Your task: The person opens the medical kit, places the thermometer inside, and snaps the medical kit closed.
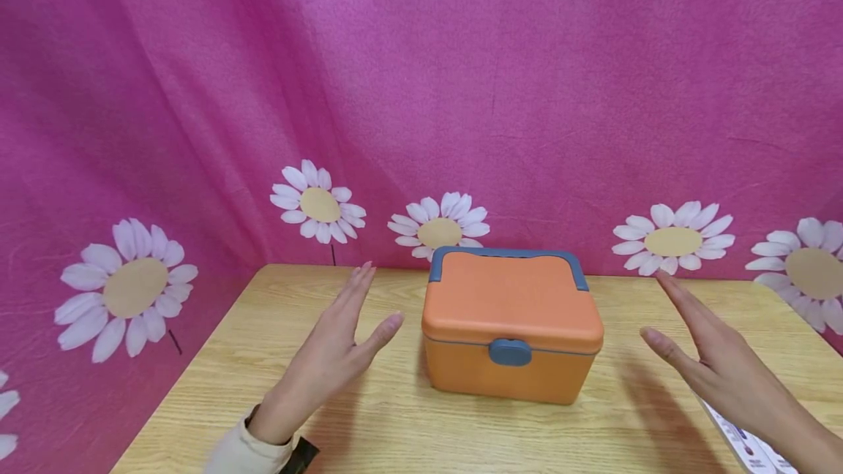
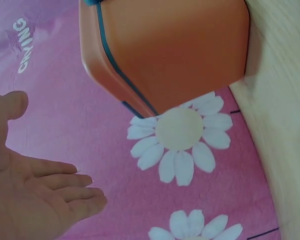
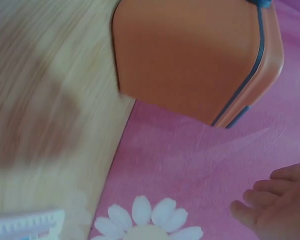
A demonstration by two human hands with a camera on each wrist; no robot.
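An orange lidded box (image 1: 512, 306) with a blue-grey handle (image 1: 507, 251) and front latch (image 1: 510, 352) stands on the wooden table, its lid down. To its left hovers my left hand (image 1: 332, 350), fingers straight and thumb spread, apart from the box. On the other side my right hand (image 1: 727, 364) is held up the same way, also touching nothing. Both wrist views show the box's orange side, in the left one (image 2: 175, 50) and the right one (image 3: 190, 60), with a gap between it and each hand.
A white printed sheet or flat case (image 1: 744, 445) lies at the table's right, partly under my right forearm. Pink cloth (image 1: 461, 93) with white daisies hangs behind and left of the wooden table (image 1: 395, 434). Something dark (image 1: 301, 456) shows beside my left cuff.
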